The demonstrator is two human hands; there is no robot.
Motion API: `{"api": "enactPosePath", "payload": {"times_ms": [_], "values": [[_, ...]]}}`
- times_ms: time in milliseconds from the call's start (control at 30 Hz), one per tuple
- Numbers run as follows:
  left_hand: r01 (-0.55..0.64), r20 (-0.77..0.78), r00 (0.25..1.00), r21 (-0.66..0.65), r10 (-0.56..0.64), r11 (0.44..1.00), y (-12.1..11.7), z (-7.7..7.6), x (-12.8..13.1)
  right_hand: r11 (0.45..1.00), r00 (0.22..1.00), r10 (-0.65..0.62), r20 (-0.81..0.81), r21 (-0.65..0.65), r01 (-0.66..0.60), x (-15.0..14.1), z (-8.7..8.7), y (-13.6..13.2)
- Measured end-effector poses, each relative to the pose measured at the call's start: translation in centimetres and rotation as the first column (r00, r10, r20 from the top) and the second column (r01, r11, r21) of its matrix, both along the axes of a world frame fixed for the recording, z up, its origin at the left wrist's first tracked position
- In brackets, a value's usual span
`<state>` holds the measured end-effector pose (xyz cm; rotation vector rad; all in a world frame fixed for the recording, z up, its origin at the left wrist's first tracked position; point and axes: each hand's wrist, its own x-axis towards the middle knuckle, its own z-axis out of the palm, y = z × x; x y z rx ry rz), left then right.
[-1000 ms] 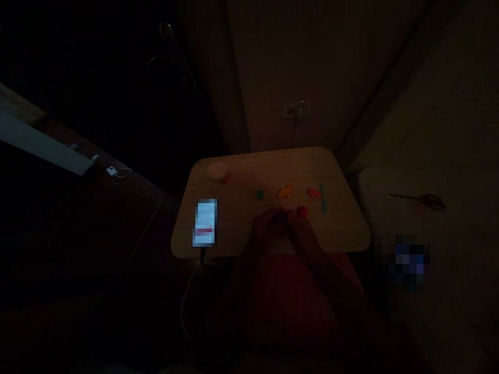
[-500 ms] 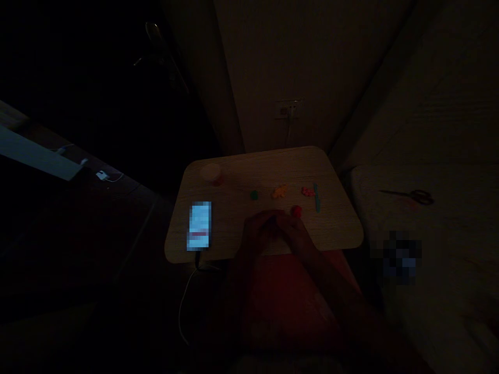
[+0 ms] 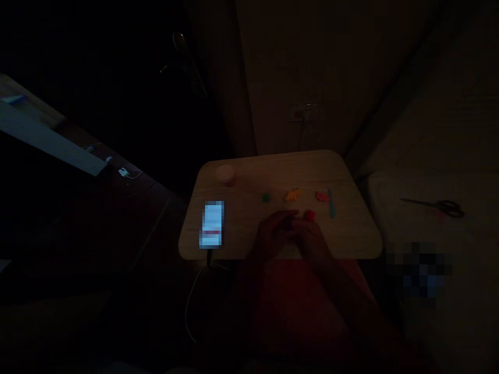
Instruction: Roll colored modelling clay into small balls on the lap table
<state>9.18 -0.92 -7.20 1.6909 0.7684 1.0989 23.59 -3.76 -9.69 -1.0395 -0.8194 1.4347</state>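
Fingers of our left hand (image 3: 273, 229) and right hand (image 3: 312, 237) grip a small, dark purplish lump (image 3: 289, 223) between them, over the pale wood-grained table (image 3: 353, 236); we cannot tell the lump's long axis, and a round red ball (image 3: 310, 215) sits just beyond, nearer our right hand

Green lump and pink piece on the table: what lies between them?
In the head view, the orange piece lies between the green lump and the pink piece.

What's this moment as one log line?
left hand, right hand: close together | between: small dark piece, unclear | nearby: round red lump | below: pale wooden table
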Motion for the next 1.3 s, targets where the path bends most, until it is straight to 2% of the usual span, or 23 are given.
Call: {"api": "enactPosePath", "payload": {"times_ms": [167,433,633,767,867,1067,1200,1300], "values": [[0.021,0.023,1.0,-0.008,-0.021,1.0,0.1,0.3,-0.1,1.0,1.0,0.005,-0.006,-0.001,-0.005,0.1,0.1,0.0],[-0.079,-0.023,0.997,-0.008,0.079,0.997,-0.1,0.0,-0.4,0.999,1.0,-0.003,0.028,-0.04,0.004,-0.4,1.2,0.1],[-0.146,-0.104,0.982,0.124,0.159,0.981,-0.2,-0.4,-0.7,0.999,0.996,0.039,0.08,0.031,-0.042,-0.6,1.6,-0.1],[-0.114,-0.18,0.97,0.253,0.163,0.961,-0.3,-0.9,-0.5,0.999,0.995,0.017,0.096,0.049,-0.022,-0.7,1.8,0.1],[-0.083,-0.215,0.966,0.269,0.144,0.959,-0.3,-0.9,-0.3,0.999,0.996,0.031,0.084,0.007,-0.031,-0.7,1.7,0.2],[-0.028,-0.138,0.989,0.196,0.056,0.98,-0.6,-0.2,-0.3,1.0,0.997,0.002,0.073,0.011,-0.002,-0.7,1.3,0.2],[0.005,0.003,1.0,0.026,-0.005,1.0,-0.4,-0.1,-0.4,1.0,0.999,-0.006,0.052,0.016,0.005,-0.7,1.3,0.0],[0.062,0.103,0.993,-0.086,-0.053,0.994,-0.1,-0.1,-0.4,1.0,0.999,-0.007,0.043,-0.001,0.007,-0.6,1.1,-0.1]]}}
